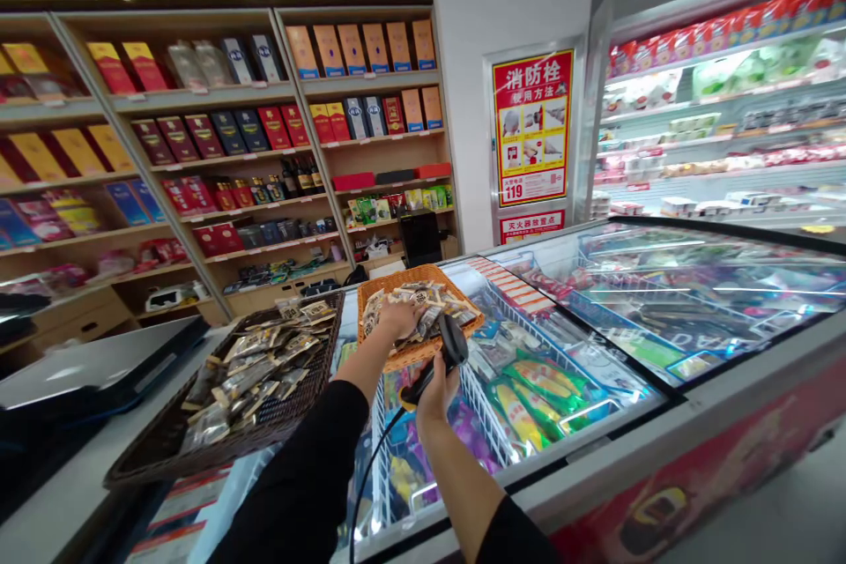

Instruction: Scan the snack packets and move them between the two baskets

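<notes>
My left hand (399, 317) reaches into an orange woven basket (391, 359). Its fingers are closed at a small packet (419, 297) among several others, and the fingertips are partly hidden. In my right hand (437, 389) is a black barcode scanner (452, 342), its head at the basket's front right edge and its handle in my grip. A black cable (375, 456) hangs from the handle. The basket rests on the glass top of a chest freezer (638, 423). Left of it lies a dark brown woven tray (152, 451) with loose small packets (255, 361).
Frozen goods in bags (542, 388) and a white wire basket (486, 419) lie under the freezer glass. At left stands a counter (125, 374) with a flat device. Shelves of boxes (248, 132) line the back wall, and a lit refrigerated display (720, 119) stands at right.
</notes>
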Demonstrator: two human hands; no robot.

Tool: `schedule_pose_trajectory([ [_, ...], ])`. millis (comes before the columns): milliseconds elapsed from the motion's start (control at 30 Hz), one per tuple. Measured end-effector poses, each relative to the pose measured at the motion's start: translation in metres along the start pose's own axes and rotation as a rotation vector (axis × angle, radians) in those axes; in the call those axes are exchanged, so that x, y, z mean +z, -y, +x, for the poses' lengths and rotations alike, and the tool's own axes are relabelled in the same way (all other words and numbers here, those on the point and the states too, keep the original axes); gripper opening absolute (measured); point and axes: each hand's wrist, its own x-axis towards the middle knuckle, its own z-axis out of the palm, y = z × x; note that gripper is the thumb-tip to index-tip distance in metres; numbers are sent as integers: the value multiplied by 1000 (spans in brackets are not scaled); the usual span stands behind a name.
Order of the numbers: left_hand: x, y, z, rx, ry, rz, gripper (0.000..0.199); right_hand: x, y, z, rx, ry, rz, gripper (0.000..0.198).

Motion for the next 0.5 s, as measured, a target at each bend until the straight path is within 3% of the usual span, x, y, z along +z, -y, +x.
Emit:
schedule_pose_trajectory([
  [167, -9, 10, -19, 44, -230, -207, 40, -2, -1, -1, -44, 57, -88, 33],
  [267, -22, 32, -44, 57, -361, -276, 42, -7, -2, -3, -114, 142, -146, 33],
  [367, -32, 75, -83, -14, -401, -246, 38, -13, -4, -11, -168, 325, -232, 35],
  [500, -31, 149, -153, -282, -355, -134, 35, -10, -12, -24, -129, 532, -345, 37],
])
